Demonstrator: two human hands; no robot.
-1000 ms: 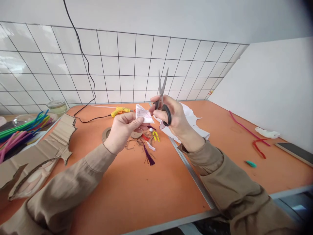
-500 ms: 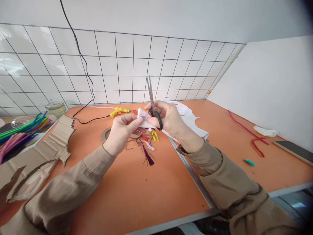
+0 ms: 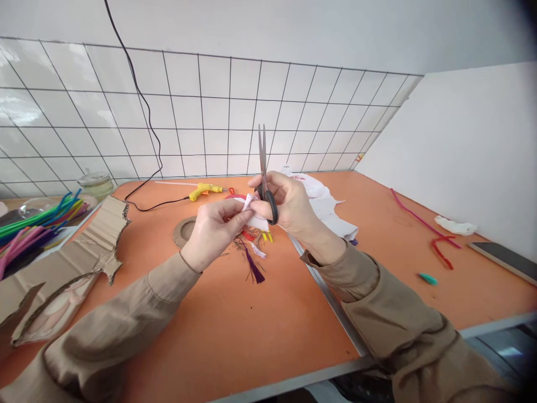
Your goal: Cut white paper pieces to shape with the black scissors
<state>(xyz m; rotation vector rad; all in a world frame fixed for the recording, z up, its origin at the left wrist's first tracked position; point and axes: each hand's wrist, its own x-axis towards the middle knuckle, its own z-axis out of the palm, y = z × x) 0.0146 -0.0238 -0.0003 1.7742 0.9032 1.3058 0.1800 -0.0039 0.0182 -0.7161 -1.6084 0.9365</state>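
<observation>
Between my two hands is a small folded piece of white cloth with pinkish marks. My left hand pinches its left side between thumb and fingers. Black-handled scissors hang on the fingers of my right hand, blades pointing up and slightly apart, with no cloth between them. My right thumb and fingertips also touch the cloth. Below the hands, a purple tassel, a small white-pink tassel and brown scraps lie on the orange table.
A yellow glue gun with a black cord lies behind my left hand, near a cardboard ring. Cut cardboard and coloured pipe cleaners are at left. White cloth lies behind my right wrist; a phone-like dark slab is far right.
The cloth piece has been folded or turned between my fingers, its upright point now bunched smaller. The scissors have tilted to nearly vertical. More of the cardboard ring shows.
</observation>
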